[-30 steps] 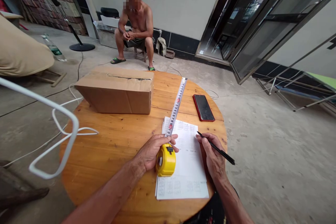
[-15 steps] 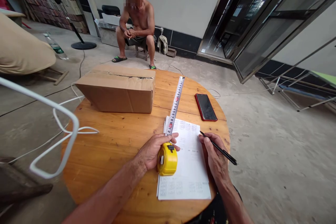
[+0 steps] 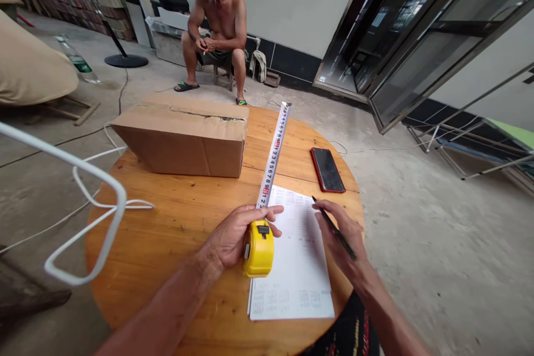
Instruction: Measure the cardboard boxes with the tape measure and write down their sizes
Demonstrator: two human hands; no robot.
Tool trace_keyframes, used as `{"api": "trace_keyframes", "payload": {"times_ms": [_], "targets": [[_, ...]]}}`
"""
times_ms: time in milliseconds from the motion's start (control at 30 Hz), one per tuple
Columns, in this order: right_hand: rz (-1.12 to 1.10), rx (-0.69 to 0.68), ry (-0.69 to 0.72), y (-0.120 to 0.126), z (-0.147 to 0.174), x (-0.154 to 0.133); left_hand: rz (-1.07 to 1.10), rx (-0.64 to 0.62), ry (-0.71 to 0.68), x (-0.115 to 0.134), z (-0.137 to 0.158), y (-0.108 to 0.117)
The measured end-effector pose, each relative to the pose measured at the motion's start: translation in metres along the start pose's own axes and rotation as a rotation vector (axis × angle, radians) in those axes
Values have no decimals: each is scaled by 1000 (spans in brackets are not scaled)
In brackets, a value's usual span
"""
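Note:
My left hand is closed around a yellow tape measure, its thumb lying across the drawn-out blade. That white blade points away from me, with its metal hook at the far end. Between the fingers of my right hand is a black pen, its tip over the upper right edge of the paper. Printed sheets of paper lie stacked on the round wooden table, partly under the tape measure. Left of the blade sits a closed cardboard box.
A phone in a red case lies on the table's right side. A white metal tube frame reaches in from the left. Beyond the table a person sits on a low stool. A glass door stands open at the right.
My left hand and the tape measure have shifted slightly left, taking the blade with them. My right hand has turned, and the pen tip has moved a little up and left.

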State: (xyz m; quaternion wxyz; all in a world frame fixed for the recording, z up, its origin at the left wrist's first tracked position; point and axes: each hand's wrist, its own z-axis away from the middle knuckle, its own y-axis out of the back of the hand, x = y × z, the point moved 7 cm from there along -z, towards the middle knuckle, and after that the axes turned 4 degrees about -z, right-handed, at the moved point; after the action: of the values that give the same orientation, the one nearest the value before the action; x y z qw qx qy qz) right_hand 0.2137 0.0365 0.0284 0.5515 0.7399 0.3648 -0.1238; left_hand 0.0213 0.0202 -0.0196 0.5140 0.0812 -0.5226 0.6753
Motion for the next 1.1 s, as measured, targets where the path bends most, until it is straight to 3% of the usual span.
{"api": "trace_keyframes", "payload": {"times_ms": [133,267,500,700,833,933,1000,1100], "targets": [[451,-279,283,-35,-25,-12,46,-11,-19,7,1,2],[697,-335,348,-52,-27,-7,93,-10,-51,12,1,3],[537,-120,349,-26,-46,-18,147,-83,-154,22,9,-9],[320,-27,318,-19,-108,-67,176,42,-288,46,41,-8],[266,-150,425,-43,-155,-124,153,56,-355,60,77,4],[339,-339,559,-76,-187,-164,91,110,-353,52,102,27],[384,-454,604,-96,-205,-177,62,202,-317,37,115,50],[452,-567,560,-114,-222,-176,38,289,-280,14,131,78]]}}
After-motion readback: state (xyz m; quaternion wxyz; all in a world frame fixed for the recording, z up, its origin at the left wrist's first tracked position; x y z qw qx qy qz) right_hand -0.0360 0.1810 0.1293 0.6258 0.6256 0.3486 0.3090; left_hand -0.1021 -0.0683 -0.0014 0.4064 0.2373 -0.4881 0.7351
